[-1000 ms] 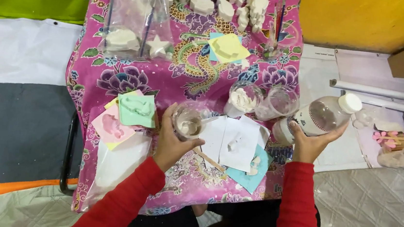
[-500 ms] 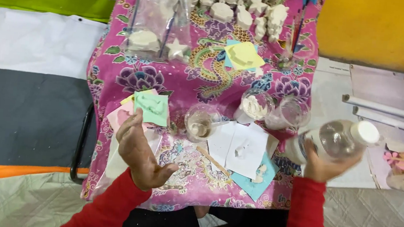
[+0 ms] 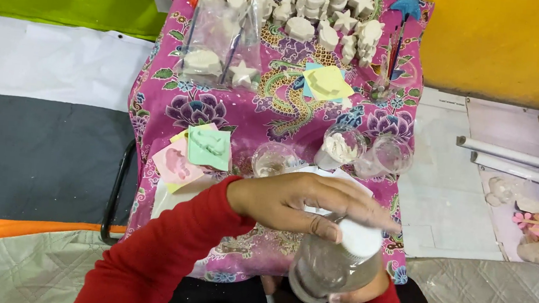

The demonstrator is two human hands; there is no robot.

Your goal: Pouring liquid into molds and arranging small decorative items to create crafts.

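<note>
since half a second ago the left hand (image 3: 307, 203) has swung from the table's left side across to the white cap (image 3: 360, 239), fingers spread flat over it, while the right hand (image 3: 354, 294) grips the bottle (image 3: 327, 270) from beneath, near the body.

I see my left hand (image 3: 307, 203) over the bottle (image 3: 334, 264) — three cups (image 3: 341, 145) crowd just beyond; bare pink cloth (image 3: 273, 109) opens mid-table.
</note>
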